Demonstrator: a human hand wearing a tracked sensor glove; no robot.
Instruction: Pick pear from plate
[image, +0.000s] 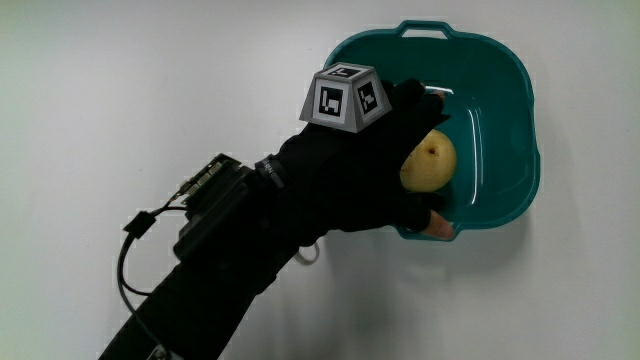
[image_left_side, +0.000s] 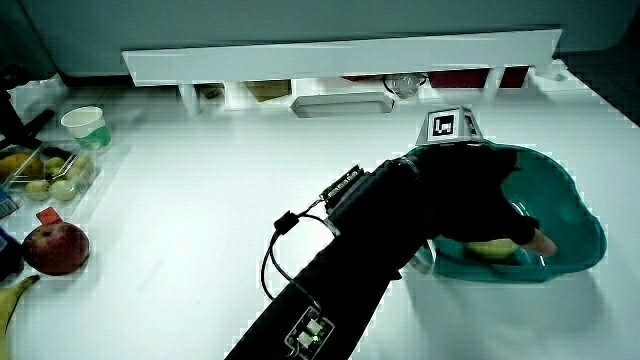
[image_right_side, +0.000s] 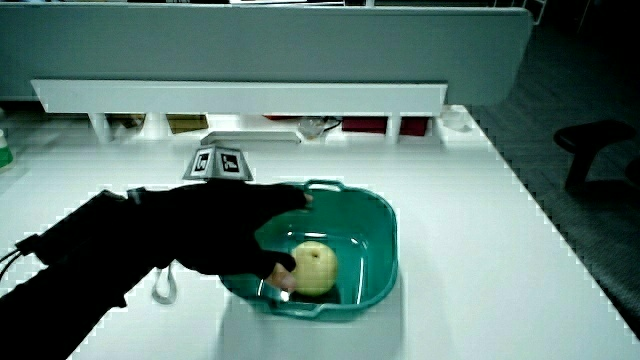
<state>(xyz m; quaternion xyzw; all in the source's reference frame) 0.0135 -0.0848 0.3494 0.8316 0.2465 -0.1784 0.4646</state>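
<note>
A yellow pear (image: 432, 160) lies in a teal plastic basin (image: 520, 120) that serves as the plate. The gloved hand (image: 395, 165) reaches into the basin over the pear, with the patterned cube (image: 345, 97) on its back. Its fingers are spread: the thumb tip (image: 434, 225) sits by the pear on the side nearer the person, and the other fingertips (image: 432, 102) arch above it. In a side view the thumb (image_right_side: 283, 272) touches the pear (image_right_side: 318, 268) while the fingers (image_right_side: 298, 197) stay near the basin rim (image_right_side: 385, 225). The pear (image_left_side: 492, 248) is mostly hidden under the hand in a side view.
At the table's edge in a side view are a red apple (image_left_side: 55, 248), a clear box of fruit (image_left_side: 50, 170), a paper cup (image_left_side: 82, 125) and a banana tip (image_left_side: 12, 300). A low white partition (image_left_side: 340, 55) closes the table. A small white loop (image: 308, 253) lies by the forearm.
</note>
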